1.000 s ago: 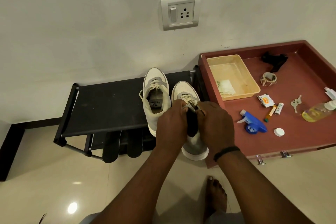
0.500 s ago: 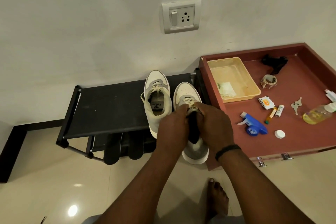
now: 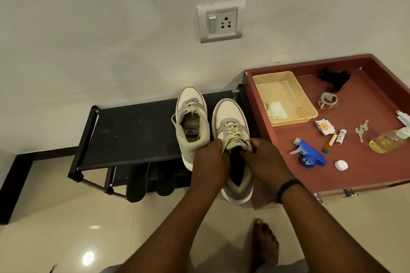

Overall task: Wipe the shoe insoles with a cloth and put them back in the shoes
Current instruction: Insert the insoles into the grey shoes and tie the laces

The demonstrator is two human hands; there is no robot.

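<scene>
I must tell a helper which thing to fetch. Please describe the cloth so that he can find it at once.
Look at the red-brown tray to the right of the black shoe rack. At its back left corner stands a pale yellow plastic basket, and the folded white cloth lies inside it at the front left. Nothing else lies in the basket.

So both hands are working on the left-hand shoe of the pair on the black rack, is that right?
Not quite: the head view shows the left hand and right hand gripping the right-hand shoe. The left-hand shoe stands untouched on the black rack.
</scene>
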